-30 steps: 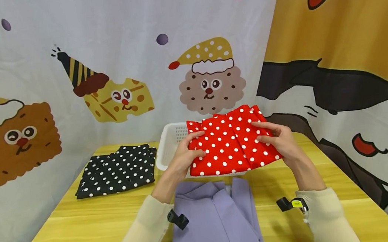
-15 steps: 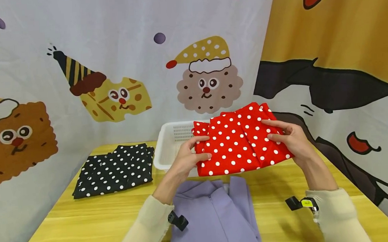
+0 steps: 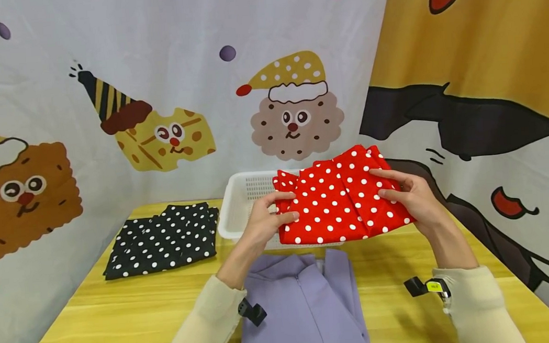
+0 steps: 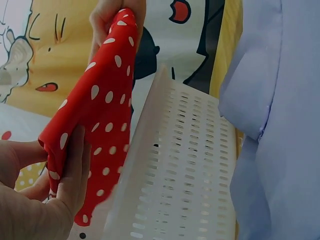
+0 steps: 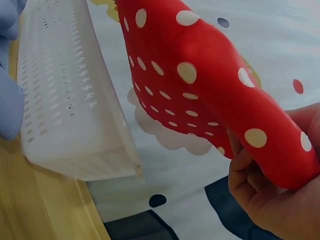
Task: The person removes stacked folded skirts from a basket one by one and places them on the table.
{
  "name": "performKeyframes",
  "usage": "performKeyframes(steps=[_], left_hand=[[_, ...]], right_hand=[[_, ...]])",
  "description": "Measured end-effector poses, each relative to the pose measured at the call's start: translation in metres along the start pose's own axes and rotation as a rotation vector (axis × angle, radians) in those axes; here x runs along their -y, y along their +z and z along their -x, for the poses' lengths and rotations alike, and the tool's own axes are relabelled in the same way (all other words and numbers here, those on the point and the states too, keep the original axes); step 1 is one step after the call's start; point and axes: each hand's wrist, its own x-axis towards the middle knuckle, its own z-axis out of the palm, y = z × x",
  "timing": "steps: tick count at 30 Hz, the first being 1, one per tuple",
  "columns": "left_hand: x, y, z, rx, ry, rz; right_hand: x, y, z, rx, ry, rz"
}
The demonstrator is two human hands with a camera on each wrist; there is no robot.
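Observation:
Both hands hold up a folded red cloth garment with white polka dots point(image 3: 328, 202) in front of a white plastic basket point(image 3: 233, 210). Its left end is pinched by my left hand point(image 3: 263, 222), thumb on the near face and other fingers partly behind. At the right end my right hand point(image 3: 415, 197) grips it the same way. In the left wrist view the red garment point(image 4: 107, 100) hangs in a fold beside the basket point(image 4: 192, 150), apart from it. The right wrist view shows curled fingers point(image 5: 247, 182) under the red fabric point(image 5: 220, 75).
A folded black garment with white dots point(image 3: 165, 241) lies on the wooden table point(image 3: 100, 324) at the left. A folded lavender garment point(image 3: 302, 311) lies nearest the body, in front of the basket. Printed curtains point(image 3: 178, 67) hang behind and at both sides of the table.
Over the first half second the red garment and both hands shifted a little to the right, uncovering more of the basket. Since then they have stayed nearly still.

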Motion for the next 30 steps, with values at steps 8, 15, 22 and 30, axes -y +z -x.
performKeyframes(steps=[8,15,22,30], left_hand=[[-0.007,-0.005,0.004,0.005,-0.013,-0.008],[-0.012,-0.005,0.004,0.069,0.001,-0.026],[-0.011,0.002,0.003,0.162,0.012,-0.004],[-0.012,0.024,-0.014,0.188,0.007,-0.047]], right_hand=[[0.001,0.004,0.000,0.049,-0.038,-0.041],[0.003,0.001,0.002,0.079,-0.083,-0.086],[0.003,-0.010,0.002,0.079,-0.068,-0.066],[-0.002,-0.030,0.004,-0.010,-0.065,-0.005]])
